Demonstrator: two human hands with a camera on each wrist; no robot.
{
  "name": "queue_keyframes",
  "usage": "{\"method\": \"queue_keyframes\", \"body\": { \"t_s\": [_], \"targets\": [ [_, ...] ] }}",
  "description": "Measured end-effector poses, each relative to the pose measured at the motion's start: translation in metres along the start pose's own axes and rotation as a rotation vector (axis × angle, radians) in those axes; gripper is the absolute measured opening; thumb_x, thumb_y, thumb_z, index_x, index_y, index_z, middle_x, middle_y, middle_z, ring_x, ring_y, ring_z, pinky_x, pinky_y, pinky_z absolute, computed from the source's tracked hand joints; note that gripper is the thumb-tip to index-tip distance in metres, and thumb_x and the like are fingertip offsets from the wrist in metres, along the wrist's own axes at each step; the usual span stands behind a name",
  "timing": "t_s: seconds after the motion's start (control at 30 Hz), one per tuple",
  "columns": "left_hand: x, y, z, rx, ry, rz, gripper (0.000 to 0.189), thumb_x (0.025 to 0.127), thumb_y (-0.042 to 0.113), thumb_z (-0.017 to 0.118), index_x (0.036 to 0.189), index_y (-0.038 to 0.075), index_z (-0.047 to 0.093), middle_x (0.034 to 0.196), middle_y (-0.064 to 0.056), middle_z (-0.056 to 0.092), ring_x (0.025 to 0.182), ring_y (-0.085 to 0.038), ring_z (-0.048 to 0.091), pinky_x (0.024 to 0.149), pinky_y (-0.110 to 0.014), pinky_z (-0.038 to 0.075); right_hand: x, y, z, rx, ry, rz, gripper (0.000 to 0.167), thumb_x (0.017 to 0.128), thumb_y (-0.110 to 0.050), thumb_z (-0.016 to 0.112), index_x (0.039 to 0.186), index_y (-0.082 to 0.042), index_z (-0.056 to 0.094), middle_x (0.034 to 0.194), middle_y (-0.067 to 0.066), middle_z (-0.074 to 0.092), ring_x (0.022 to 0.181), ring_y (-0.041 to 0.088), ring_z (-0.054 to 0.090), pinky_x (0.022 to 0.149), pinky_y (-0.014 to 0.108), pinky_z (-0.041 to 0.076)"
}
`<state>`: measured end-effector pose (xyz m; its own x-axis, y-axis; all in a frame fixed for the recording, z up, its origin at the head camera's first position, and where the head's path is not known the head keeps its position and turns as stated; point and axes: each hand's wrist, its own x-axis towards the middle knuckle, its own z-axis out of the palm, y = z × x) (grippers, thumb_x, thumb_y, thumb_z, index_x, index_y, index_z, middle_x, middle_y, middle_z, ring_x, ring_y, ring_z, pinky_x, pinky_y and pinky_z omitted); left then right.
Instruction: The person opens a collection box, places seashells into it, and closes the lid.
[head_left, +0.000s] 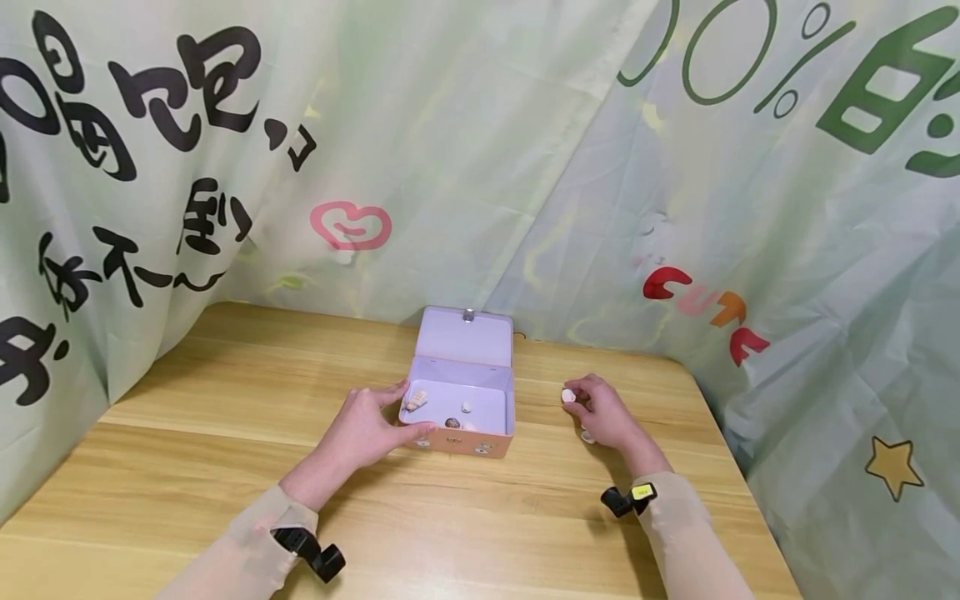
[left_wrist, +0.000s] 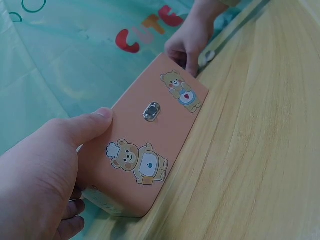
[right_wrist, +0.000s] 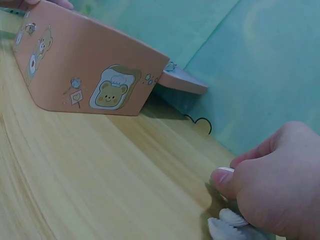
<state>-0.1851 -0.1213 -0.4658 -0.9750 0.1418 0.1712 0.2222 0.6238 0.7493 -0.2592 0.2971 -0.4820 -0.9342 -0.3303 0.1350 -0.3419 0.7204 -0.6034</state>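
Note:
A tin box (head_left: 501,447), orange outside with bear pictures and lilac inside, stands on the table with its lid raised. Inside it lie a spiral shell (head_left: 416,401), a small white shell (head_left: 467,407) and a brown one (head_left: 452,423). My left hand (head_left: 363,429) grips the box's near left corner, thumb on the front beside the metal clasp (left_wrist: 151,111). To the right of the box, my right hand (head_left: 606,414) pinches a white seashell (head_left: 568,396) between thumb and fingers. Below that hand, more white shells (right_wrist: 227,230) rest on the table, partly hidden by it.
The wooden table (head_left: 187,500) ends at a printed curtain (head_left: 450,167) hanging behind and along both sides. The box's open lid (head_left: 463,335) leans back close to that curtain. A black wrist camera (head_left: 315,554) sits on my left sleeve.

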Motion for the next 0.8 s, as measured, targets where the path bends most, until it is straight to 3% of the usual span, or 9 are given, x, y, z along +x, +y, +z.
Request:
{"method": "queue_keyframes", "body": {
  "t_s": [0.4, 0.6, 0.8],
  "targets": [
    [0.001, -0.001, 0.0, -0.001, -0.006, -0.006, 0.102, 0.073, 0.07, 0.087, 0.146, 0.005, 0.059, 0.144, -0.017, 0.059, 0.034, -0.004, 0.027, 0.034, -0.026, 0.034, 0.0, -0.026, -0.017, 0.0, 0.023, -0.078, 0.032, 0.102, -0.001, 0.069, 0.132, 0.009, 0.065, 0.114, 0.014, 0.067, 0.106, 0.033, 0.063, 0.084, 0.048, 0.052],
    [0.0, 0.0, -0.001, -0.003, -0.006, -0.01, 0.101, 0.073, 0.067, 0.089, 0.147, 0.005, 0.059, 0.145, -0.017, 0.058, 0.034, -0.005, 0.028, 0.034, -0.026, 0.035, 0.001, -0.05, -0.023, 0.009, 0.011, -0.106, 0.035, 0.103, -0.005, 0.071, 0.136, 0.004, 0.066, 0.116, 0.013, 0.072, 0.11, 0.033, 0.066, 0.094, 0.06, 0.052],
    [0.0, 0.0, 0.0, 0.0, -0.014, -0.021, 0.103, 0.072, 0.069, 0.089, 0.147, 0.005, 0.058, 0.145, -0.018, 0.059, 0.035, -0.005, 0.028, 0.034, -0.026, 0.034, 0.001, -0.078, -0.026, 0.016, 0.007, -0.148, 0.035, 0.102, -0.008, 0.072, 0.135, 0.002, 0.068, 0.119, 0.012, 0.072, 0.111, 0.031, 0.066, 0.089, 0.057, 0.055]
  ]
}}
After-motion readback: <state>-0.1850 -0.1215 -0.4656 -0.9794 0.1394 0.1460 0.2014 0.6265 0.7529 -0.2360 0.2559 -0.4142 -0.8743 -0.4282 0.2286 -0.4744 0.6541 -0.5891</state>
